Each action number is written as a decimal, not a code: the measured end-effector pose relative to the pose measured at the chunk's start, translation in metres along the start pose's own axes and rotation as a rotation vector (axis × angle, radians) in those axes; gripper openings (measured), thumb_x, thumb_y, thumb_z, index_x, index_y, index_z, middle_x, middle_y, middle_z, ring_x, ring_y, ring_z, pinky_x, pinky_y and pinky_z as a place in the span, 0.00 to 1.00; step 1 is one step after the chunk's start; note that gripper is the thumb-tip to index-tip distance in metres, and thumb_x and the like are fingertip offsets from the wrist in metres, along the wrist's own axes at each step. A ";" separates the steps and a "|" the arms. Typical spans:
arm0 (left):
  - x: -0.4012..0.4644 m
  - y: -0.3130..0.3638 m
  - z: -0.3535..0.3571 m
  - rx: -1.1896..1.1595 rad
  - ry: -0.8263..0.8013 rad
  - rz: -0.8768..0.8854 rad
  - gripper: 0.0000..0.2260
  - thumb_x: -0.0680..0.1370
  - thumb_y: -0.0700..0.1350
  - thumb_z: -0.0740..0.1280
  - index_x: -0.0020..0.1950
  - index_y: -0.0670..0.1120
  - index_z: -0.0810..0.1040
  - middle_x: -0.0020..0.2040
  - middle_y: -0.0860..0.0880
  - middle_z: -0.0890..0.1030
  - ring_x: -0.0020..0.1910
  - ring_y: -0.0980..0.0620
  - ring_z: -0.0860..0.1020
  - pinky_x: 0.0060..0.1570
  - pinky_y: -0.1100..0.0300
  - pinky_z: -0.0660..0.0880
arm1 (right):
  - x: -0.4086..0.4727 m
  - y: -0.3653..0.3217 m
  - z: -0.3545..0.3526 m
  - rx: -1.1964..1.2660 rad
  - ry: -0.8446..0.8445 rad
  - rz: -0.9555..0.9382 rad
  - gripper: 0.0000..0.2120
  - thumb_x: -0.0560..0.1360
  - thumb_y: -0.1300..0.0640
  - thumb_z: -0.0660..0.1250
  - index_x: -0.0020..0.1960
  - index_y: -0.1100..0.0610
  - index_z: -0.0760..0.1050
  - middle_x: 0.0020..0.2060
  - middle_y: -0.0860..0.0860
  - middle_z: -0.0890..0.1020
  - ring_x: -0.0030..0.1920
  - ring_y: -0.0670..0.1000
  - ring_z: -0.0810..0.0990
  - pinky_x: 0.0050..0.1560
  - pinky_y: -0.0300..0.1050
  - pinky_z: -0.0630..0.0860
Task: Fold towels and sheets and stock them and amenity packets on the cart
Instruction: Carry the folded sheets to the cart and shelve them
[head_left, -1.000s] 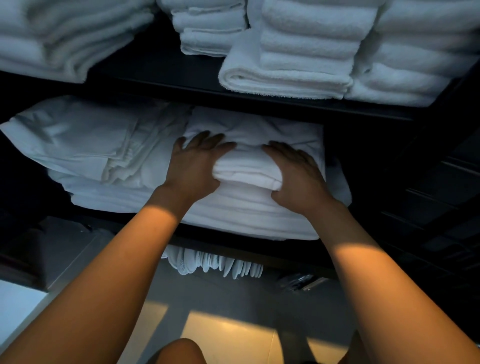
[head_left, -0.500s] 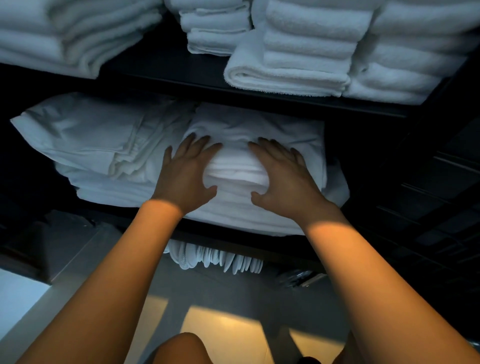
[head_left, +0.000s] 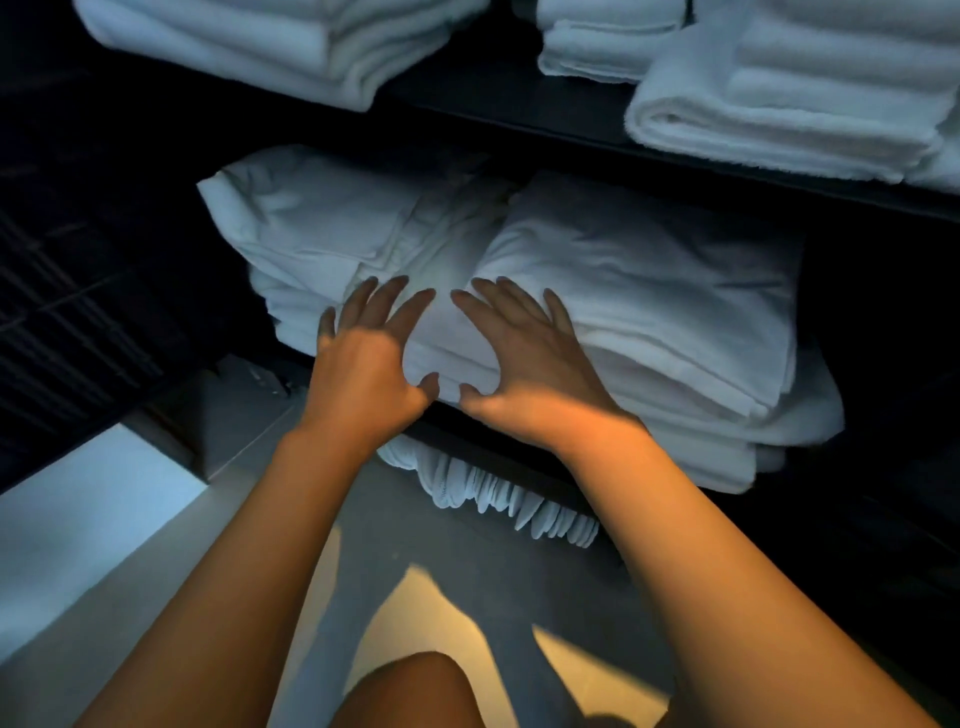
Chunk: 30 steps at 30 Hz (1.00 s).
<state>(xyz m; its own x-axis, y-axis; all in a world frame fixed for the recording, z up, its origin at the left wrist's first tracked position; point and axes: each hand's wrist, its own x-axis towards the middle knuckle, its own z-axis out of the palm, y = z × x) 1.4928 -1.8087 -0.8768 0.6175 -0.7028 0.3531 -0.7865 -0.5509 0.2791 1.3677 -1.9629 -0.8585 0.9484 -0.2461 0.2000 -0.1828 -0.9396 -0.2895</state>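
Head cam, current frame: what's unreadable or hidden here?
- Palms of the left hand and right hand: turned down onto the folded sheets.
- Towel stacks on the upper shelf: cut off by the top edge.
- White fringe under the shelf: mostly hidden by the shelf edge.
- Cart's right side: too dark.

There is one view only, from a wide-angle camera worn on the person's head. It looks forward and steeply down, close to a dark cart (head_left: 519, 124) whose shelves run across the upper half of the picture. The upper shelf's folded towels (head_left: 779, 98) are cut off by the top edge; the middle shelf's folded sheets (head_left: 649, 291) lie near the centre. Both forearms reach in from the bottom edge, and the floor (head_left: 93, 519) fills the near lower left.
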 end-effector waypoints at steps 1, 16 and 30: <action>-0.005 -0.008 -0.005 0.025 -0.004 -0.034 0.40 0.70 0.52 0.77 0.80 0.52 0.67 0.80 0.46 0.66 0.80 0.41 0.60 0.73 0.32 0.62 | 0.006 -0.008 0.007 0.013 -0.007 -0.021 0.44 0.73 0.42 0.70 0.83 0.46 0.54 0.83 0.48 0.56 0.83 0.49 0.48 0.82 0.58 0.42; -0.104 -0.096 -0.061 0.091 0.019 -0.400 0.34 0.75 0.55 0.72 0.79 0.51 0.67 0.79 0.48 0.66 0.79 0.44 0.61 0.75 0.38 0.62 | 0.046 -0.104 0.070 0.248 -0.009 -0.199 0.38 0.72 0.38 0.67 0.79 0.46 0.63 0.79 0.50 0.64 0.80 0.51 0.59 0.78 0.61 0.58; -0.073 -0.028 -0.297 0.040 0.047 -0.592 0.29 0.76 0.56 0.70 0.75 0.49 0.73 0.74 0.48 0.72 0.72 0.44 0.69 0.68 0.39 0.70 | 0.040 -0.220 -0.128 0.384 -0.123 -0.124 0.34 0.75 0.38 0.63 0.78 0.49 0.67 0.75 0.45 0.68 0.76 0.47 0.62 0.76 0.52 0.61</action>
<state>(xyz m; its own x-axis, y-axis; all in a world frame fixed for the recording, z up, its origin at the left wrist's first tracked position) 1.4701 -1.6078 -0.6454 0.9497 -0.2509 0.1872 -0.3074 -0.8601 0.4070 1.4126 -1.7966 -0.6669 0.9852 -0.0845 0.1493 0.0228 -0.7978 -0.6025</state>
